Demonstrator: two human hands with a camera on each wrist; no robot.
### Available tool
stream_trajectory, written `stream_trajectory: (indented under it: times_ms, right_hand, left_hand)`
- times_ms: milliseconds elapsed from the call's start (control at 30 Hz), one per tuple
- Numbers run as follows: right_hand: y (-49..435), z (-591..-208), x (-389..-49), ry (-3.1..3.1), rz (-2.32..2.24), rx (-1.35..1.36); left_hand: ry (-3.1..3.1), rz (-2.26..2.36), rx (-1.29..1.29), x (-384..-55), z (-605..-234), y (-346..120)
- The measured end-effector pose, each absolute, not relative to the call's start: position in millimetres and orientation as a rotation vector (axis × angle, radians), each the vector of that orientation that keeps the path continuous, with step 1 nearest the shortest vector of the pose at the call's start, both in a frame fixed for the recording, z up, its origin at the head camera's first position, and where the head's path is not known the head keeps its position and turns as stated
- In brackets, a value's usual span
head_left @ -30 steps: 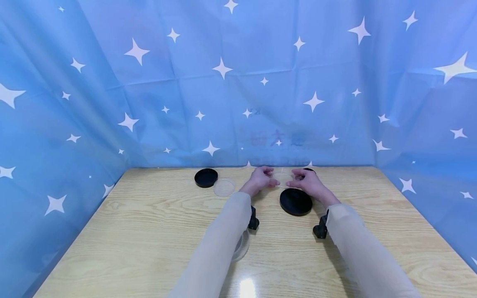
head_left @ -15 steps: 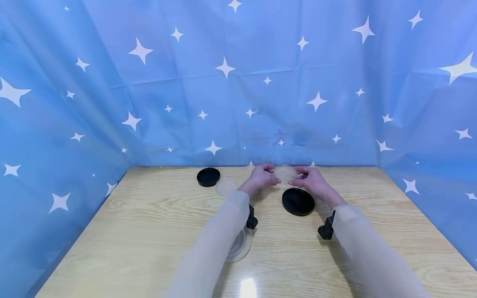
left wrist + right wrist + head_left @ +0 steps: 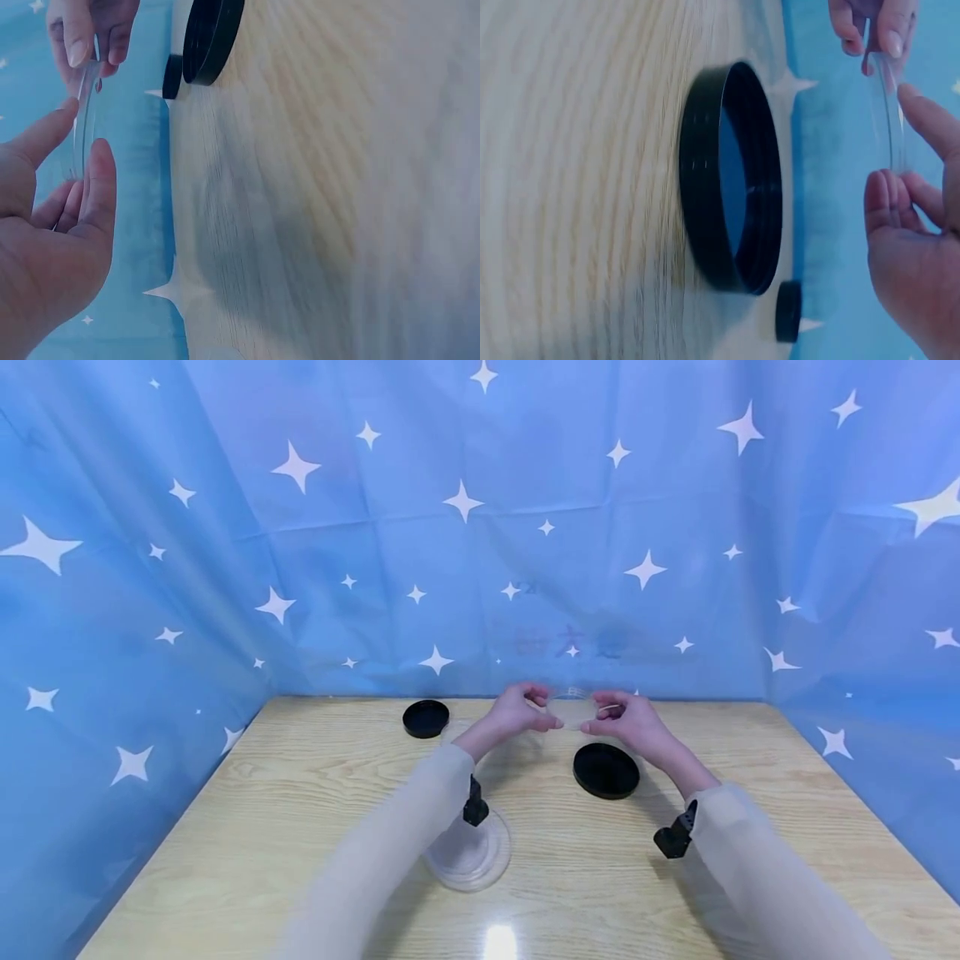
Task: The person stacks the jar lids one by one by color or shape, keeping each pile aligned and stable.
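Observation:
A clear, shallow round plastic lid (image 3: 572, 712) is held up over the far side of the table. My left hand (image 3: 517, 708) pinches its left edge between thumb and fingers, and my right hand (image 3: 632, 725) pinches the right edge. Both wrist views show the clear lid (image 3: 81, 131) edge-on against the curtain, apart from the tabletop. Nearer to me, below the right hand, a large black round lid (image 3: 606, 770) lies with its hollow side up. A smaller black round piece (image 3: 788, 311) lies beyond it in the wrist views, hidden by the right hand in the head view.
Another black round lid (image 3: 426, 719) lies at the back left, with a clear disc (image 3: 452, 728) beside it, partly covered by the left wrist. Clear ringed round pieces (image 3: 487, 860) lie beneath the left forearm. A blue star-patterned curtain (image 3: 450, 593) hangs right behind the wooden table (image 3: 300, 827).
Both hands have raised the clear lid off the table and tilted it. The left forearm has swung left, uncovering more of the clear ringed pieces. The head view has shifted slightly.

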State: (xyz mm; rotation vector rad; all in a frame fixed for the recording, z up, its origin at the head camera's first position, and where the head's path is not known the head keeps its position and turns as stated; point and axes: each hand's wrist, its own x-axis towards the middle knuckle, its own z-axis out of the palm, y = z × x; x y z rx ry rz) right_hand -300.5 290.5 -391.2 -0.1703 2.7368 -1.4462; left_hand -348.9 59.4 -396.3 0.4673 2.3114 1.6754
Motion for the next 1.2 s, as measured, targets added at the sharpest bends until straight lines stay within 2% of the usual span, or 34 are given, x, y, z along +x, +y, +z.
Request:
stream_trajectory:
  times_ms: [733,1200]
  right_hand:
    - [212.0,-379.0,-249.7,2.608,-1.561,-0.515]
    - [169.6,-396.2,-220.8,2.448,-1.539,-0.690]
  left_hand:
    - [2.307,1.740,0.537,-271.9,-386.3,-45.8]
    - [2.245,1.705,0.506,-220.4,-395.9,-101.3]
